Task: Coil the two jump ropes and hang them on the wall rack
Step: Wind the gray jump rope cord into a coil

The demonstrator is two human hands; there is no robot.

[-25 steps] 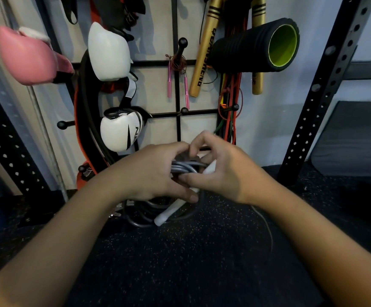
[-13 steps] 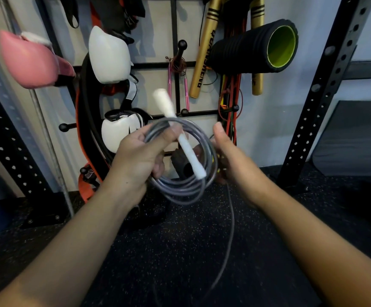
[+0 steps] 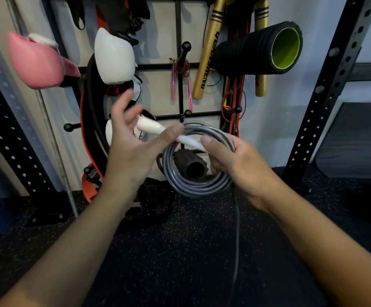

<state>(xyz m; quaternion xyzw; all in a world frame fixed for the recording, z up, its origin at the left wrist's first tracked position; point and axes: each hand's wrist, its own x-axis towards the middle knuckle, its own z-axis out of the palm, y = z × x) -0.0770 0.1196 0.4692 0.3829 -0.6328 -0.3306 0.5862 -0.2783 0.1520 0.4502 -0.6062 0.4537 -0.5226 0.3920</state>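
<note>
A grey jump rope (image 3: 202, 185) is wound into a coil in front of the black wall rack (image 3: 178, 23). My right hand (image 3: 235, 162) is shut on the coil's right side and on one end of its white handle (image 3: 155, 129). The handle lies slanted across the top of the coil. My left hand (image 3: 131, 151) is spread, fingers apart and blurred, with the thumb resting against the handle. A loose grey tail (image 3: 237, 240) hangs from my right hand to the floor. A second rope with pink handles (image 3: 173, 83) hangs from a rack peg (image 3: 186, 44).
On the rack hang a pink boxing glove (image 3: 36, 63), white gloves (image 3: 113, 56), gold bats (image 3: 208, 52), a black foam roller (image 3: 257, 49) and resistance bands (image 3: 233, 103). A small black roller (image 3: 191, 168) stands by the wall. A perforated black upright (image 3: 326, 85) rises at right from the rubber floor (image 3: 180, 262).
The coil has passed from my left hand to my right hand. My left hand has opened. The white handle has tipped from nearly upright to a low slant.
</note>
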